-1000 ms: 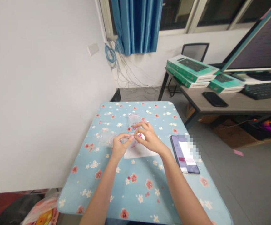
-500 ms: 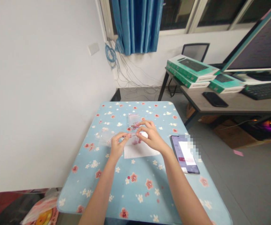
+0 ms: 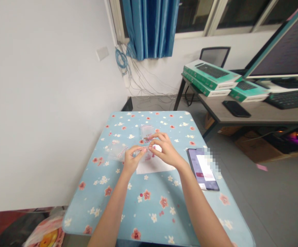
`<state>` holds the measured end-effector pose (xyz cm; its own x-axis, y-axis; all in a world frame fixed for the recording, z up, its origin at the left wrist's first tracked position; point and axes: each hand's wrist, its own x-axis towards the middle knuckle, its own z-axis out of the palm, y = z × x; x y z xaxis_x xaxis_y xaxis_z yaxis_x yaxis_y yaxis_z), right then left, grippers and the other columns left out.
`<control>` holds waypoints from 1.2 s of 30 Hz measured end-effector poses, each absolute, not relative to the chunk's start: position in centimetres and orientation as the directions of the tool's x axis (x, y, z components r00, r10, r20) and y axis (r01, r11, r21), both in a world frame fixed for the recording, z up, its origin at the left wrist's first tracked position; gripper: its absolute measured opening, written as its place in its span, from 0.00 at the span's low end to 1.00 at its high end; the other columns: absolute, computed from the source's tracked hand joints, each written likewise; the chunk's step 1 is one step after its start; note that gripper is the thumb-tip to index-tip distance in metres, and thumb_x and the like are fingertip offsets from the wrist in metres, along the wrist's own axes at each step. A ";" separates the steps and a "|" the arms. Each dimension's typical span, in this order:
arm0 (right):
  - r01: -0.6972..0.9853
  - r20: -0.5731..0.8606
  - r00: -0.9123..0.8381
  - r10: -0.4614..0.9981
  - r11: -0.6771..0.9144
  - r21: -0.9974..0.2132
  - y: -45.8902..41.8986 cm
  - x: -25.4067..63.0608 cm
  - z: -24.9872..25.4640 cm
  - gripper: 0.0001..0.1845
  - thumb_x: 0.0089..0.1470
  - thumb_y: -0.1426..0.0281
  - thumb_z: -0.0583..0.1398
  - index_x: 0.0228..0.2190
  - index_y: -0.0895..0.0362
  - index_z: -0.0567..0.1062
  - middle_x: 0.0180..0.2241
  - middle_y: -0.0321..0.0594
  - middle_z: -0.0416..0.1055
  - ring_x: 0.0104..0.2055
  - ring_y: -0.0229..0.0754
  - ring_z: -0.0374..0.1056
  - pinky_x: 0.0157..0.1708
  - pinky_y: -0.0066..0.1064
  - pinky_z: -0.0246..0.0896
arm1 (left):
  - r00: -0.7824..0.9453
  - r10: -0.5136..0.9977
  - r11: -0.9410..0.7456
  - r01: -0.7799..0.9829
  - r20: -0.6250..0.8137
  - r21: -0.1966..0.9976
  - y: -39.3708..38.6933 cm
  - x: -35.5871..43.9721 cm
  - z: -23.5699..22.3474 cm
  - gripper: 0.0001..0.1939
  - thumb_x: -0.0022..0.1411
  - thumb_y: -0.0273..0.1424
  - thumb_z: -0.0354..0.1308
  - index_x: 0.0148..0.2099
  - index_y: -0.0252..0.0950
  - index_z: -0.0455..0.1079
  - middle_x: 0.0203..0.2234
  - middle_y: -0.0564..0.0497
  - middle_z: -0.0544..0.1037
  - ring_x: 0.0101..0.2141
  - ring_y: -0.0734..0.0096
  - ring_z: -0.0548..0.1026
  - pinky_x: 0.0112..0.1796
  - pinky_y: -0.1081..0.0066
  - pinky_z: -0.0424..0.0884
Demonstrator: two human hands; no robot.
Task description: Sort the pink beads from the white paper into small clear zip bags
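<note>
Both hands meet over a white sheet of paper (image 3: 155, 167) on the table. My left hand (image 3: 133, 160) pinches the top edge of a small clear zip bag (image 3: 148, 156) with thumb and fingertips. At the same edge, the thumb and index finger of my right hand (image 3: 166, 151) are closed on the bag. Small pinkish-red bits show in or behind the bag, too small to name. Just beyond my right fingers lies another clear bag (image 3: 146, 130) with small reddish pieces near it. Left of my left hand rests a crumpled clear bag (image 3: 116, 150).
The table (image 3: 149, 185) wears a blue floral cover. A phone with a lit screen (image 3: 203, 169) lies at its right side. A desk (image 3: 264, 115) to the right bears keyboard boxes (image 3: 213, 77), a black phone (image 3: 236, 108) and a monitor. A white wall borders the left.
My left hand has shifted slightly right along the bag's top edge, closer to my right hand. The right hand stays nearly in place.
</note>
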<state>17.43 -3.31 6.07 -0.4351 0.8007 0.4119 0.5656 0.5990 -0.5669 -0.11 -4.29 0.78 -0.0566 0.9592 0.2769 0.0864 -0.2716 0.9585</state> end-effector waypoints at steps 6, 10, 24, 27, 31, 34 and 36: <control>0.587 0.425 -0.412 0.806 0.592 -0.553 -3.1 18.0 5.7 0.08 0.58 0.64 0.57 0.31 0.53 0.74 0.48 0.41 0.67 0.55 0.48 0.55 0.56 0.45 0.51 | 0.114 0.964 -0.250 0.087 0.239 0.964 -4.5 -0.7 0.5 0.13 0.61 0.38 0.56 0.43 0.39 0.77 0.40 0.47 0.80 0.45 0.62 0.74 0.49 0.63 0.66; 0.601 0.429 -0.391 0.815 0.579 -0.552 -3.0 18.7 5.5 0.09 0.58 0.63 0.57 0.31 0.53 0.74 0.48 0.42 0.67 0.56 0.49 0.54 0.55 0.46 0.52 | 0.189 0.960 -0.225 0.083 0.206 0.971 -4.4 -1.0 0.2 0.18 0.63 0.42 0.51 0.49 0.40 0.74 0.48 0.47 0.76 0.51 0.61 0.71 0.55 0.61 0.60; 0.588 0.584 -0.203 0.786 0.575 -0.569 -0.5 18.2 5.1 0.10 0.57 0.61 0.58 0.31 0.53 0.76 0.39 0.41 0.72 0.45 0.46 0.64 0.49 0.42 0.54 | 0.047 0.925 -0.380 0.153 0.377 0.912 -1.2 -1.2 3.7 0.10 0.56 0.37 0.60 0.33 0.37 0.78 0.32 0.48 0.80 0.37 0.65 0.76 0.43 0.66 0.69; 0.576 0.573 -0.184 0.798 0.560 -0.595 1.7 18.1 5.3 0.11 0.56 0.60 0.58 0.30 0.54 0.76 0.37 0.41 0.73 0.43 0.45 0.65 0.48 0.41 0.54 | 0.051 0.944 -0.331 0.111 0.327 0.937 1.1 -1.1 4.4 0.11 0.56 0.39 0.59 0.34 0.37 0.78 0.34 0.49 0.80 0.37 0.64 0.76 0.42 0.67 0.69; 0.618 0.513 -0.149 0.845 0.485 -0.619 5.3 18.2 4.7 0.13 0.54 0.59 0.59 0.28 0.55 0.76 0.36 0.41 0.73 0.42 0.46 0.65 0.48 0.41 0.54 | 0.029 0.982 -0.190 0.108 0.188 0.976 4.8 -0.7 4.0 0.16 0.53 0.43 0.59 0.30 0.34 0.77 0.27 0.49 0.80 0.32 0.65 0.75 0.37 0.68 0.69; 0.683 0.446 -0.134 0.885 0.408 -0.605 7.8 18.2 3.7 0.11 0.54 0.61 0.60 0.29 0.55 0.76 0.35 0.42 0.74 0.42 0.47 0.65 0.49 0.41 0.53 | 0.032 0.990 -0.142 0.153 0.139 0.978 7.1 -0.4 3.0 0.16 0.54 0.43 0.58 0.31 0.35 0.77 0.31 0.48 0.81 0.33 0.66 0.75 0.35 0.70 0.68; 0.721 0.399 -0.137 0.907 0.367 -0.587 9.2 18.1 3.0 0.10 0.54 0.62 0.60 0.30 0.56 0.77 0.36 0.43 0.74 0.43 0.48 0.65 0.48 0.41 0.54 | 0.024 0.990 -0.138 0.180 0.136 0.974 8.4 -0.4 2.4 0.14 0.53 0.41 0.58 0.30 0.35 0.77 0.29 0.48 0.81 0.31 0.67 0.75 0.33 0.70 0.68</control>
